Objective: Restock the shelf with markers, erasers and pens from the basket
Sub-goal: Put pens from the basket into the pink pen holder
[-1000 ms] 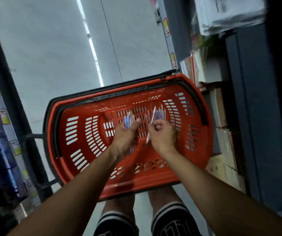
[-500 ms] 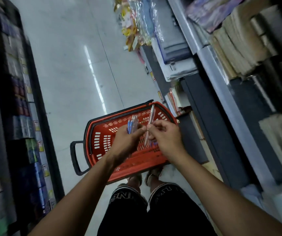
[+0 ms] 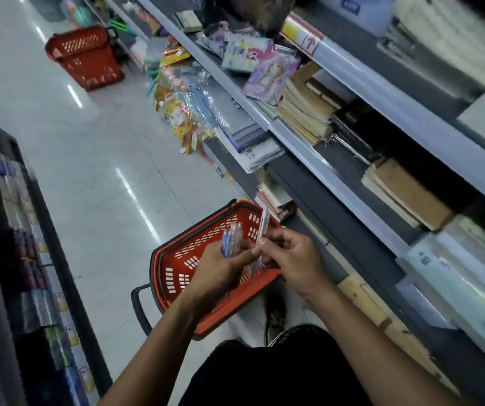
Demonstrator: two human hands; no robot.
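Note:
An orange basket (image 3: pixel 176 259) with a black handle stands on the floor by my feet. Above it, my left hand (image 3: pixel 220 271) grips a small bunch of blue and white pens (image 3: pixel 231 238), their tops sticking up past my fingers. My right hand (image 3: pixel 291 259) pinches a single white pen (image 3: pixel 263 225) upright between thumb and fingers, close beside the bunch. The two hands almost touch. The shelf (image 3: pixel 338 183) with stacked notebooks runs along my right.
A second orange basket (image 3: pixel 85 58) sits farther down the aisle on the white tiled floor (image 3: pixel 97 171). Another shelving unit (image 3: pixel 15 273) with dark packaged goods lines my left. Packaged stationery (image 3: pixel 188 109) hangs off the right shelf ahead.
My view has risen and tilted up, so the basket now looks smaller and lower. Both hands have lifted out of the basket, still holding the pens.

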